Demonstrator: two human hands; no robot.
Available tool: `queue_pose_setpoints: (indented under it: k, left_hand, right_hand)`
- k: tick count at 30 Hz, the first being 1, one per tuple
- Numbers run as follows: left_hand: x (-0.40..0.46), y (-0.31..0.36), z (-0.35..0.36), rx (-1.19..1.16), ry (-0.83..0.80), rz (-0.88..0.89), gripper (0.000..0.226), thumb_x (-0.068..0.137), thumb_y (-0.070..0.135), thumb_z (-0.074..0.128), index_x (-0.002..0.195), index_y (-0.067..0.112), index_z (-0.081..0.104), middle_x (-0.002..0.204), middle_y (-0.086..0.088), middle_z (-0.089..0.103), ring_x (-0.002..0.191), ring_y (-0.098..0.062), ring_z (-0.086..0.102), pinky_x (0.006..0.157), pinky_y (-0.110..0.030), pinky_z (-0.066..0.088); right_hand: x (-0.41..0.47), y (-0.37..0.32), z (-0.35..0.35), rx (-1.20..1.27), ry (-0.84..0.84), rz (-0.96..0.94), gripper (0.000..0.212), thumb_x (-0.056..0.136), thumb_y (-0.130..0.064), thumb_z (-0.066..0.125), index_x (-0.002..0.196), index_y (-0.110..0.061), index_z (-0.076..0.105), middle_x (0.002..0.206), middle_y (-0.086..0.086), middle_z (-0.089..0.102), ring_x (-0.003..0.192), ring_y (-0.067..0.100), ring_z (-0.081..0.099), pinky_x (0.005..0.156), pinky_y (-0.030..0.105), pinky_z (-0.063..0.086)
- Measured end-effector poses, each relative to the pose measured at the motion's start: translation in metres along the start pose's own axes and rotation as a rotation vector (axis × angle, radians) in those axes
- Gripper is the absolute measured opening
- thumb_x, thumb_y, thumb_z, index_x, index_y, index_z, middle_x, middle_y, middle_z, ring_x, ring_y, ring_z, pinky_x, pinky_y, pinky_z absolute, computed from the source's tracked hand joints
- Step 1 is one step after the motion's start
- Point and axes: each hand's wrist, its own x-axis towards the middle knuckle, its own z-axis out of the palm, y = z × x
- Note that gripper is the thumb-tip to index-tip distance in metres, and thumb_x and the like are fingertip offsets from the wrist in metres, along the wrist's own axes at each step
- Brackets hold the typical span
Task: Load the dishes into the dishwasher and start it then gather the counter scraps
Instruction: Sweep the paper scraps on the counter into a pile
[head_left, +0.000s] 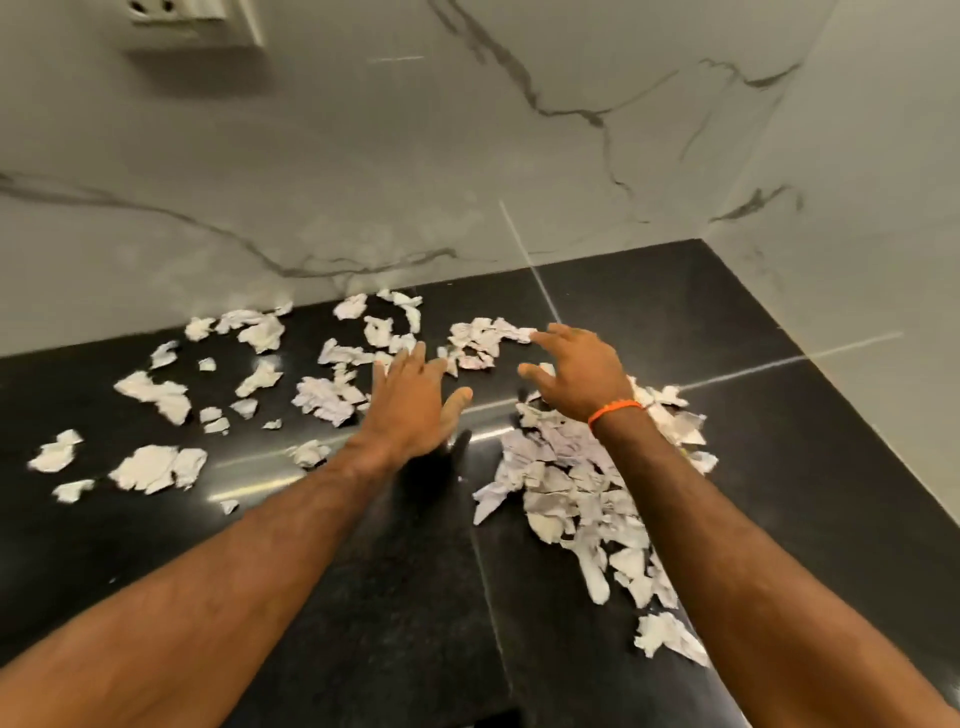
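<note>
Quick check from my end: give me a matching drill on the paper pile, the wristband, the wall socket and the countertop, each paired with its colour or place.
1. paper pile
2. wristband
3. wall socket
4. countertop

a. glossy black
b. upper left on the marble wall
c. orange, on the right wrist
d. heaped under the right forearm

Pairs: 1-d, 2-c, 3-b, 4-a

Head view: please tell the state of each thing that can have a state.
left hand: open, fingers spread, holding nothing
right hand: open, reaching over scraps
scattered scraps: loose, spread on the counter
gathered pile: heaped under right forearm
</note>
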Motion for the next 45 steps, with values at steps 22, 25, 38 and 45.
queue_pose_setpoints:
  k: [22, 25, 38, 45]
  left_hand:
    - [-0.011, -0.09, 0.004, 0.075, -0.117, 0.068, 0.073, 0.101, 0.062, 0.032, 0.159, 0.018, 0.026, 0.169, -0.012, 0.015, 0.157, -0.03, 0.006, 0.124, -0.06, 0.008]
    - [-0.02, -0.105, -0.005, 0.015, -0.218, 0.24, 0.069, 0.102, 0.059, 0.036, 0.159, 0.021, 0.029, 0.167, -0.009, 0.022, 0.156, -0.027, 0.012, 0.125, -0.054, 0.011]
    - [-0.127, -0.287, -0.06, -0.222, 0.274, -0.221, 0.052, 0.099, 0.044, 0.051, 0.143, 0.015, 0.056, 0.155, -0.011, 0.047, 0.146, -0.028, 0.038, 0.122, -0.047, 0.027]
    - [-0.165, -0.375, -0.064, -0.126, 0.137, -0.546, 0.06, 0.102, 0.042, 0.048, 0.156, 0.019, 0.034, 0.168, -0.014, 0.017, 0.155, -0.033, 0.011, 0.123, -0.06, 0.016]
  right_hand:
    - [0.077, -0.123, 0.071, -0.053, -0.114, -0.039, 0.053, 0.1, -0.046, 0.047, 0.151, -0.032, 0.04, 0.162, 0.004, 0.03, 0.148, 0.03, 0.025, 0.114, 0.054, 0.033]
    - [0.094, -0.145, 0.09, -0.064, -0.227, -0.195, 0.052, 0.103, -0.044, 0.042, 0.153, -0.031, 0.035, 0.165, 0.003, 0.022, 0.15, 0.03, 0.021, 0.117, 0.053, 0.03]
    - [0.035, -0.309, 0.133, -0.025, 0.071, -0.356, 0.038, 0.096, -0.047, 0.049, 0.122, -0.024, 0.066, 0.135, 0.001, 0.061, 0.126, 0.027, 0.052, 0.104, 0.045, 0.041]
    - [0.011, -0.402, 0.168, -0.088, -0.272, -0.494, 0.085, 0.094, -0.072, 0.029, 0.161, -0.022, 0.011, 0.169, 0.001, -0.003, 0.155, 0.027, -0.003, 0.122, 0.054, 0.006]
